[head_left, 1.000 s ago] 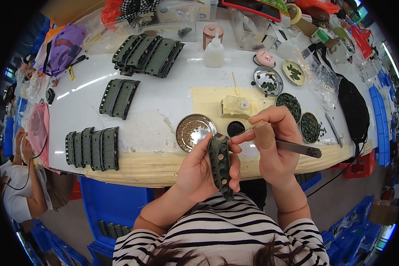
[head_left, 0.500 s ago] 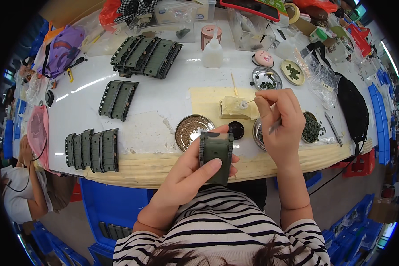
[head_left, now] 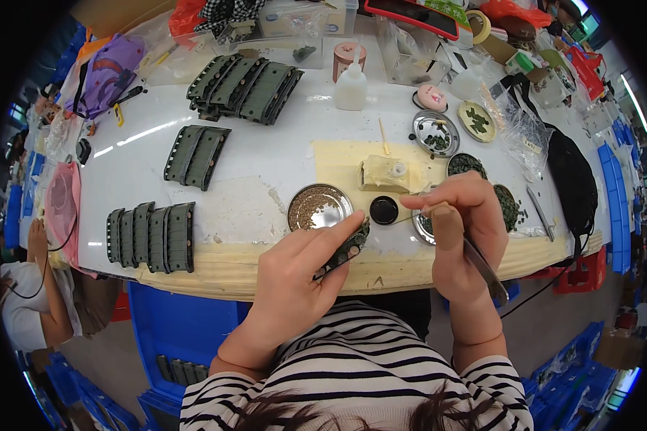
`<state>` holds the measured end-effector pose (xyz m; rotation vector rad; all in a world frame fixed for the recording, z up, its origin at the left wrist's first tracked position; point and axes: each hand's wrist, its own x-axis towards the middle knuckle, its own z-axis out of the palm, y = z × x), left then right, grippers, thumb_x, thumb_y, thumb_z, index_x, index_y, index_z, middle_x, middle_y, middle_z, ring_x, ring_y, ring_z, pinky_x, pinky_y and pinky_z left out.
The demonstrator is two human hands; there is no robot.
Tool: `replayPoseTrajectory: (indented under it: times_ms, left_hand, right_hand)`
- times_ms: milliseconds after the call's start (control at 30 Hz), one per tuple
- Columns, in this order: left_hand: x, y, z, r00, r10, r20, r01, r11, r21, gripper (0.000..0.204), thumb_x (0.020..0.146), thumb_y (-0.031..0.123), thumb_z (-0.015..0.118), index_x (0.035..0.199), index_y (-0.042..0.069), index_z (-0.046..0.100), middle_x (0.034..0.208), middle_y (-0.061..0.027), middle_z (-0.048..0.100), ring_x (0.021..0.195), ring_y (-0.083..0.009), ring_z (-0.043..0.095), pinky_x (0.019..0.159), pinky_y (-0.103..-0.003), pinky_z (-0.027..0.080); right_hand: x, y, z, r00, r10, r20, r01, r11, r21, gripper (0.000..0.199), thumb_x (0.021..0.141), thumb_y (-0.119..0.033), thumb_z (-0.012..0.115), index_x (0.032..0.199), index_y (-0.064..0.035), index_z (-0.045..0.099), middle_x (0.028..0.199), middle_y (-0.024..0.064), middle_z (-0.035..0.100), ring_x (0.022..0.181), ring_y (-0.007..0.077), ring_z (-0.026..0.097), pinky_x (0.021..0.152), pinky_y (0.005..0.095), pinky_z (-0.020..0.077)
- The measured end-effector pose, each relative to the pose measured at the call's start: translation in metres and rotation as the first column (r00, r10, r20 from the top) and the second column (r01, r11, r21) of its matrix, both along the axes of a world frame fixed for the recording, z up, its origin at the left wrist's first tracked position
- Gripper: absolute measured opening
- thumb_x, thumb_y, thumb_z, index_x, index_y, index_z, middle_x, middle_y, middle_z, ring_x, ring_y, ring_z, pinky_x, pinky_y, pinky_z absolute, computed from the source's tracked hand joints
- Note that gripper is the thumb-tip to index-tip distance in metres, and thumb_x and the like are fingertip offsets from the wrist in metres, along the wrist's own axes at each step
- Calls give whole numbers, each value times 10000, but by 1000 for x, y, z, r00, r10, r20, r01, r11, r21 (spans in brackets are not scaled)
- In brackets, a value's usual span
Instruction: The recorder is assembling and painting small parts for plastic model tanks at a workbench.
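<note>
**Left hand (head_left: 295, 276) clamped on a dark green studded piece (head_left: 353, 251); right hand (head_left: 471, 233) pinching a thin stick (head_left: 411, 215)**

Far left: a co-worker in a white top (head_left: 32, 305), hands raised beside a pink mesh bag (head_left: 63, 205) at the edge of a white table (head_left: 122, 183). Purple bag (head_left: 104, 79) further back. Then green curved panels in three groups: a row (head_left: 151, 237) near the front edge, a small group (head_left: 198, 158) behind it, a bigger pile (head_left: 246, 90) at the rear. Below the table edge, a blue bin (head_left: 183, 316).

Near the middle, a round metal dish (head_left: 292, 210) holding small tan bits. Left hand in front of it, back of the hand up, fingers and thumb closed round the green piece — held clear of the table, studded side partly showing, the rest hidden by the hand. White squeeze bottle (head_left: 350, 90) at the back. Nearer: a block wrapped in pale tape (head_left: 374, 174), and in front of that a black round pot (head_left: 384, 210).

Right hand just right of the pot: thumb and forefinger together on the stick, which points toward the green piece, tip apart from it. Tweezers (head_left: 486, 269) lodged in the same hand — whether their tips are together, cannot tell. Beyond, a dish of dark green bits (head_left: 507, 205); far right, a black bag (head_left: 575, 179).
</note>
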<state>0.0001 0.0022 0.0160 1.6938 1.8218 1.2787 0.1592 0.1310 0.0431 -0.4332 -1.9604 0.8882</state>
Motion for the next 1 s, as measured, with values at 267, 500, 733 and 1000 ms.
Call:
replayPoseTrajectory:
  times_ms: [267,500,733,1000]
  left_hand:
    - [2,1,0,993,10,-120,-6,1000,29,589,683,-31,671,1251,117,616,881,-85,650,743,-258,598,664,-341,499]
    - [2,1,-1,991,1,-132,4,999,38,605,664,-33,668,1249,114,616,883,-83,646,727,-258,582,655,-339,492]
    - [3,1,-3,990,8,-138,-2,999,42,612,651,-36,666,1244,111,621,880,-82,643,719,-258,574,653,-337,489]
    - [4,2,1,995,8,-98,-5,1000,26,595,649,-75,627,1221,86,639,875,-104,655,713,-259,578,662,-331,483]
  right_hand:
    - [-10,-6,-17,978,175,-117,-203,932,-301,107,954,-40,538,996,59,535,899,84,585,777,140,682,657,221,539]
    - [-11,-7,-18,980,162,-120,-190,938,-288,90,948,-18,536,974,67,552,900,94,591,755,137,676,643,220,545]
    - [-8,-6,-11,979,202,14,-189,940,-283,185,1000,-150,475,1005,35,472,896,77,505,806,185,683,733,268,560]
    - [-11,-7,-17,980,146,-136,-182,934,-307,82,941,-17,550,969,59,561,882,86,590,754,133,669,642,211,537]
